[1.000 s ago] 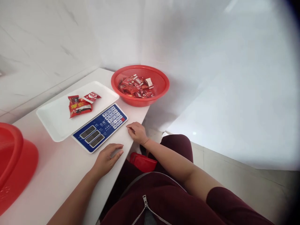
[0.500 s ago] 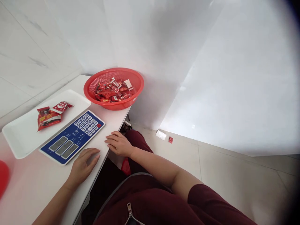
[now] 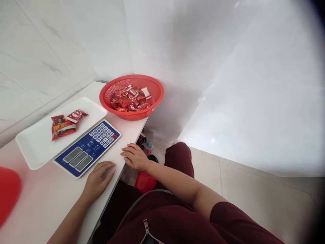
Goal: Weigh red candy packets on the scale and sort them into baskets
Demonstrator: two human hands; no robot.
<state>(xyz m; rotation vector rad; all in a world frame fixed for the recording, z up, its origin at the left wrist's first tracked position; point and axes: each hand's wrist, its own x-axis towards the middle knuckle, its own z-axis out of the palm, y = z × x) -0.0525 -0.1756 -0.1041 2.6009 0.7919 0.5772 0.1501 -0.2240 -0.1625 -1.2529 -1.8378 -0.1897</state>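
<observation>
My left hand (image 3: 99, 179) rests on the white table with its fingers loosely curved and apart, holding nothing, just beside the blue scale panel (image 3: 87, 149). At the table's edge lies my right hand (image 3: 135, 157), fingers spread on the surface and nothing in them. On the white weighing tray (image 3: 30, 152) behind the panel are red snack packets (image 3: 64, 128), one of them red and white (image 3: 77, 115). A red plastic basket (image 3: 157, 96) at the far end holds many small red packets (image 3: 130, 98).
Part of a red object (image 3: 8, 193) shows at the left edge of the table (image 3: 48, 200). Under the table stands something red (image 3: 145, 182), near my leg (image 3: 179, 157). Walls border the table at the back and far end.
The view has shifted, so the table and its things appear further right. My right leg has swung outward, uncovering more of the red thing under the table. Both hands stay in place.
</observation>
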